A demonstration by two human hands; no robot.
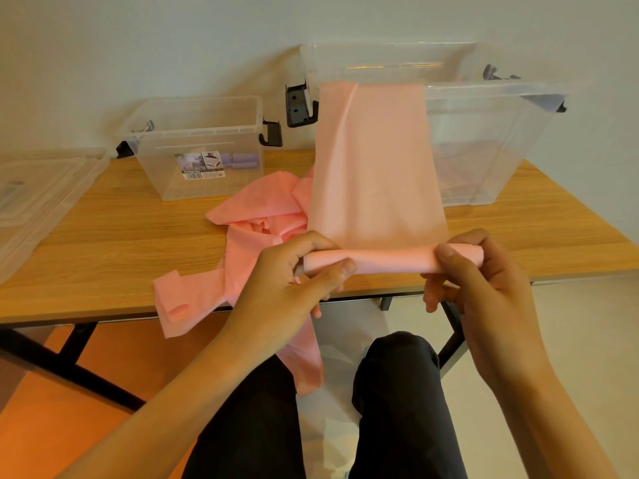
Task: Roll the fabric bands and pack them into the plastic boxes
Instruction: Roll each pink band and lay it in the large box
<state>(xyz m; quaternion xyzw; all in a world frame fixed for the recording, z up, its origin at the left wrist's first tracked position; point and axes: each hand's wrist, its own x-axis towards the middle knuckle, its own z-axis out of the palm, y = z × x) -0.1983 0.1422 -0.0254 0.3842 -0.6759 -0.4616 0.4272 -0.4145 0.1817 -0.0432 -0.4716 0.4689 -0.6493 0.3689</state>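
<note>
A pink fabric band (373, 160) stretches from the rim of the large clear plastic box (484, 140) down to my hands, its near end rolled into a tube (383, 261). My left hand (294, 271) pinches the tube's left end between thumb and fingers. My right hand (480, 267) grips the right end. Both hands hover just above the table's front edge. A loose heap of more pink bands (256, 216) lies on the wooden table (121, 236), spilling over the edge. The small clear box (197, 150) holds lilac rolls (240, 160).
Clear plastic lids (38, 202) lie at the table's left end. Black clip handles hang on the boxes' sides. A white wall runs behind the table. My knees in dark trousers (397, 392) are below the table edge.
</note>
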